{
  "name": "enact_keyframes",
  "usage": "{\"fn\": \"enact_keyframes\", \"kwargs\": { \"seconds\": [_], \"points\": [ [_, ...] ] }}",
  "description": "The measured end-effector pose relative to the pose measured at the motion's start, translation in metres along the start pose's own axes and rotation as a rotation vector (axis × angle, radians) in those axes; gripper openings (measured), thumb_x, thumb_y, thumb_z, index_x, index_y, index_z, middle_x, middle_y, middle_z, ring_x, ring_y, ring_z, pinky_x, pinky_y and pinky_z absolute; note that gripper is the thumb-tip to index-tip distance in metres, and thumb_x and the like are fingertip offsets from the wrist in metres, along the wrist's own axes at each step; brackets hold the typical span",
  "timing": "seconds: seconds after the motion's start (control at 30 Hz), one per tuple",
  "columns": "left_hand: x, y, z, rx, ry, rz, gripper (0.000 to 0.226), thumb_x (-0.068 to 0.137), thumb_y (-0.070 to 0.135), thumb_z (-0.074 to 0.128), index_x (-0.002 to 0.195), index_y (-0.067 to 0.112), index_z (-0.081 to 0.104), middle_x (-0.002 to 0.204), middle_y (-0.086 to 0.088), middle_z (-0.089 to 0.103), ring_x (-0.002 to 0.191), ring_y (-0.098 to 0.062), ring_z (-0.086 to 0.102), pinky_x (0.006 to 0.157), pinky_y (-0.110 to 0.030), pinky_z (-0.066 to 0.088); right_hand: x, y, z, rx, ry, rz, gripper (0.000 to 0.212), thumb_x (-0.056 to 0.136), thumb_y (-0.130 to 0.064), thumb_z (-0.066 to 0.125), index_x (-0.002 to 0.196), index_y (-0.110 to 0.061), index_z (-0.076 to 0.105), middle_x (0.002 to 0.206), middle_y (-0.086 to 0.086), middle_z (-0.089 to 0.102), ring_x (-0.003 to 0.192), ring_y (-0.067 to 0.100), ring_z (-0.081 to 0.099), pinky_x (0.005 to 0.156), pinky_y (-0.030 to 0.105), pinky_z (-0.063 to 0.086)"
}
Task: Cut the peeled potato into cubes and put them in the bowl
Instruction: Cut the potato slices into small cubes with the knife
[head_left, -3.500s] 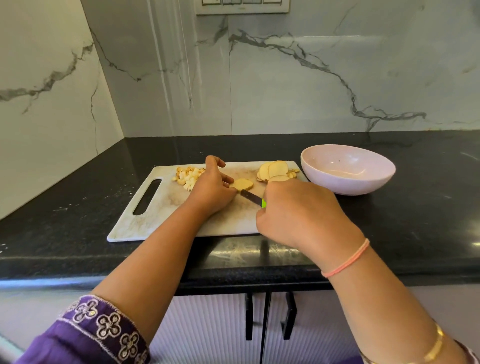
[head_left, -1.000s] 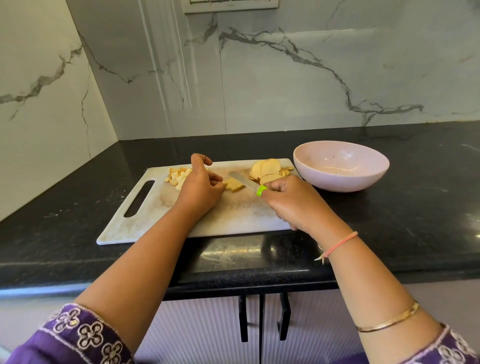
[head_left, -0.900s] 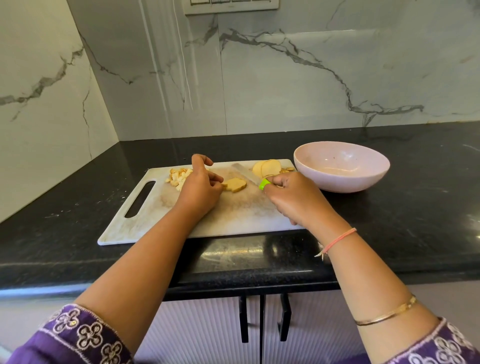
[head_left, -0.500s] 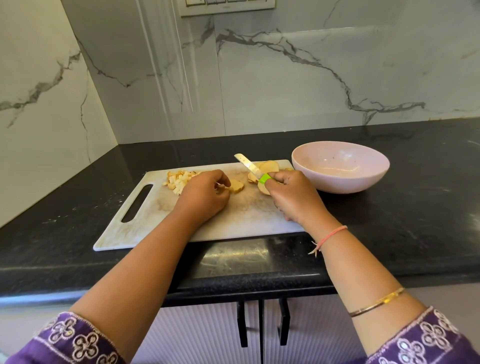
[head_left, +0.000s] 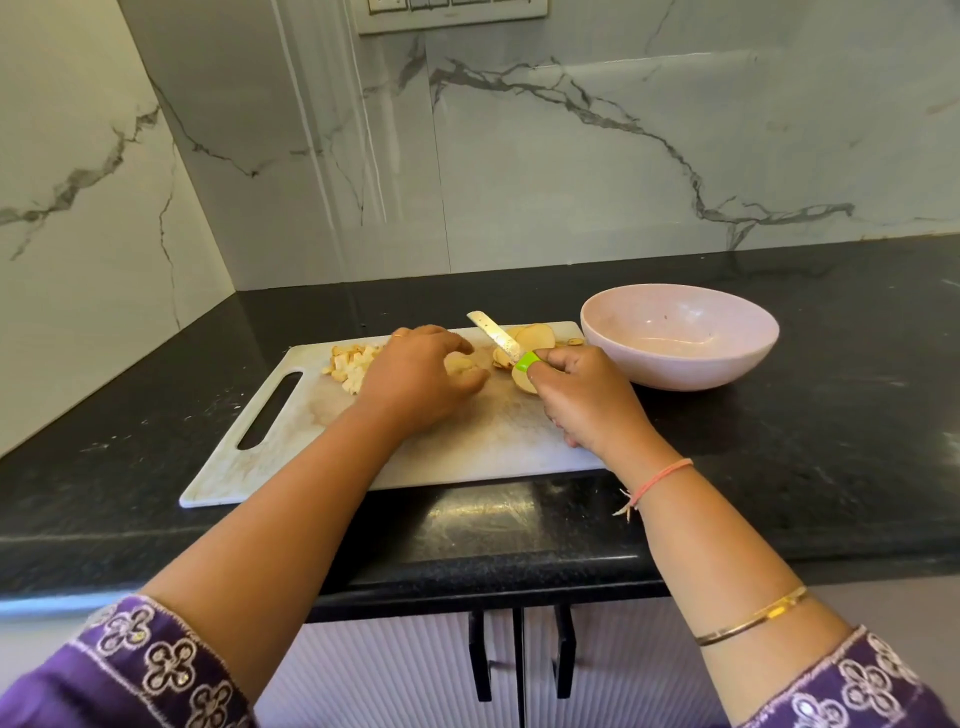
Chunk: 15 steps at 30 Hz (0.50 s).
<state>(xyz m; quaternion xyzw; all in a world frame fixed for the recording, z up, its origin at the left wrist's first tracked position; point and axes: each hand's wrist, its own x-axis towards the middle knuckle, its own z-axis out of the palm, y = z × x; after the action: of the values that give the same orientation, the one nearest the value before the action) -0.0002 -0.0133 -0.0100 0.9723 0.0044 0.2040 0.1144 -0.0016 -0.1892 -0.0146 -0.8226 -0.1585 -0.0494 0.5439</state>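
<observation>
Hands first: my left hand (head_left: 421, 379) is curled down over a small potato piece (head_left: 460, 366) in the middle of the board (head_left: 467, 441), fingertips pinching it in place. My right hand (head_left: 576, 389) is wrapped round the green handle of the knife (head_left: 498, 340), with the blade clear of the board and pointing up and away to the far left. A loose slice (head_left: 522, 382) lies just under that hand's fingers. I can't tell whether they have hold of it or only touch it.

The rest of the potato is split in two. A heap of cubes (head_left: 353, 364) sits at the far left of the board, just beyond my left hand. The slices (head_left: 535, 335) are stacked at the far right corner, right beside the bowl (head_left: 701, 364), which has no potato in it that I can see.

What worries me most is the gap between my hands. The piece under my left fingers is small and wet, and the blade hangs just beside them. If it comes down while those fingertips stick out past the piece, I could nick one. Juggling a slice with the knife hand is also risky, since a slippery slice could twist my grip on the handle. The stack of slices sits close to the board's edge, so a careless sweep could push some onto the desk (head_left: 779, 441). Scraping the cubes across later could scatter them short of the bowl.
</observation>
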Motion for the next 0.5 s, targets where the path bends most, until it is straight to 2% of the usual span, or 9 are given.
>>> {"fn": "enact_keyframes", "kwargs": {
  "seconds": [0.1, 0.23, 0.37, 0.5],
  "points": [
    [0.004, 0.003, 0.006, 0.010, -0.091, 0.037, 0.037, 0.090, 0.043, 0.055, 0.121, 0.025, 0.065, 0.122, 0.006, 0.064, 0.116, -0.017, 0.054, 0.095, -0.030, 0.044, 0.000, 0.001, 0.001, 0.020, 0.000, 0.019, 0.024, 0.092, -0.021, 0.050, 0.091, -0.007, 0.068, 0.043, -0.006, 0.037, 0.047, 0.014, 0.034, 0.050, 0.030, 0.028],
    [0.007, -0.003, 0.003, 0.039, -0.047, 0.011, 0.030, 0.094, 0.032, 0.051, 0.118, 0.023, 0.067, 0.113, 0.002, 0.069, 0.107, -0.018, 0.060, 0.087, -0.027, 0.046, -0.001, -0.001, 0.002, 0.049, -0.012, 0.041, 0.022, 0.091, -0.022, 0.050, 0.075, -0.024, 0.065, 0.033, -0.014, 0.032, 0.046, 0.013, 0.031, 0.048, 0.028, 0.026],
    [0.009, -0.021, -0.002, 0.107, -0.018, -0.049, 0.027, 0.093, 0.025, 0.050, 0.113, 0.019, 0.068, 0.105, -0.004, 0.070, 0.112, -0.026, 0.052, 0.083, -0.034, 0.047, -0.002, -0.002, -0.001, 0.051, -0.009, 0.037, 0.027, 0.091, -0.024, 0.052, 0.066, -0.032, 0.061, 0.036, -0.013, 0.033, 0.047, 0.014, 0.031, 0.050, 0.030, 0.027],
    [0.010, -0.037, -0.005, 0.077, 0.025, -0.094, 0.028, 0.093, 0.018, 0.050, 0.114, 0.019, 0.068, 0.110, -0.001, 0.069, 0.117, -0.026, 0.046, 0.088, -0.035, 0.044, -0.001, -0.002, -0.002, 0.053, -0.012, 0.025, 0.026, 0.091, -0.024, 0.052, 0.068, -0.030, 0.063, 0.037, -0.013, 0.032, 0.048, 0.014, 0.031, 0.051, 0.031, 0.026]
  ]
}}
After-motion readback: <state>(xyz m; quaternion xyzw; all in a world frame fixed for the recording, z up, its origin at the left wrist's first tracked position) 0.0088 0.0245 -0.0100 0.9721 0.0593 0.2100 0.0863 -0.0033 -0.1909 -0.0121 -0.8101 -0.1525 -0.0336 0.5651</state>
